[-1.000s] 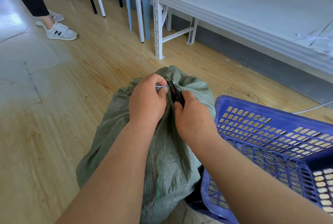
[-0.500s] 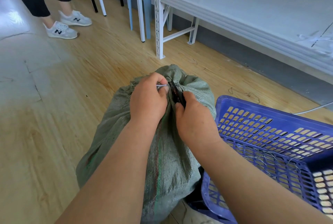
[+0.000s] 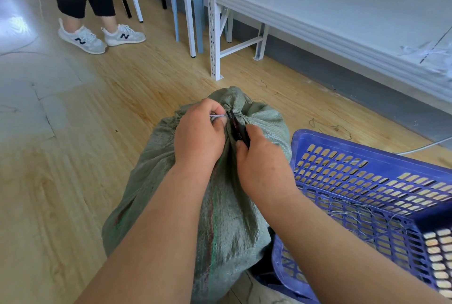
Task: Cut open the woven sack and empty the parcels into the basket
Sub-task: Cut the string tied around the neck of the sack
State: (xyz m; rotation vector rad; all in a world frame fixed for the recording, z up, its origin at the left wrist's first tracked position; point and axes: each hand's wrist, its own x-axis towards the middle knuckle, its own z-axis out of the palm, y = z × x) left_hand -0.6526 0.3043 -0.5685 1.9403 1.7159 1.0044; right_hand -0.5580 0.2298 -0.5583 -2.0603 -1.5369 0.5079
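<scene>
A grey-green woven sack stands on the wooden floor, its neck bunched and tied at the top. My left hand pinches a thin white tie string at the neck. My right hand grips a black cutter, its tip against the tied neck. A blue perforated plastic basket lies right of the sack, touching it. The parcels are hidden inside the sack.
A white metal rack with a low shelf stands behind the sack and basket. Chair and stool legs stand farther back. A person in black trousers and grey sneakers stands at the far left. A white cable runs behind the basket.
The person in sneakers has stepped to the right, closer to the chair legs. My hands have stayed at the sack's neck with the string and cutter.
</scene>
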